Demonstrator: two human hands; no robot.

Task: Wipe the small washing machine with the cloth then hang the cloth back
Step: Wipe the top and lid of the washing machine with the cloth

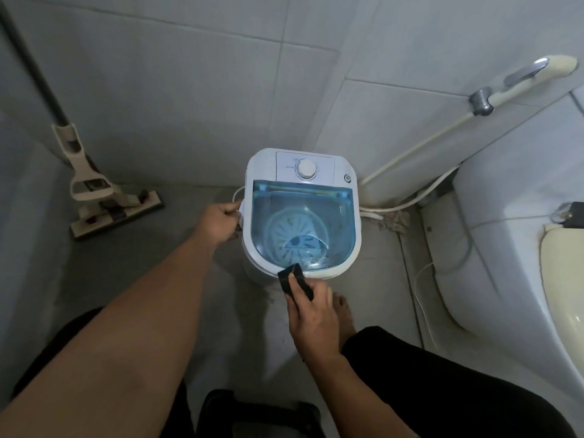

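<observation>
Small washing machine (302, 213) sits on floor against wall, blue see-through lid (303, 226) shut; through it you see pale ribbed disc at tub bottom, no laundry visible. Your left hand (219, 221) curled around machine's left side, fingers closed on white edge there. Your right hand (311, 314) at machine's near rim, fingers clenched on dark cloth (294, 279), cloth's tip touching lid's front edge. Mop (104, 197) stands left of machine.
</observation>
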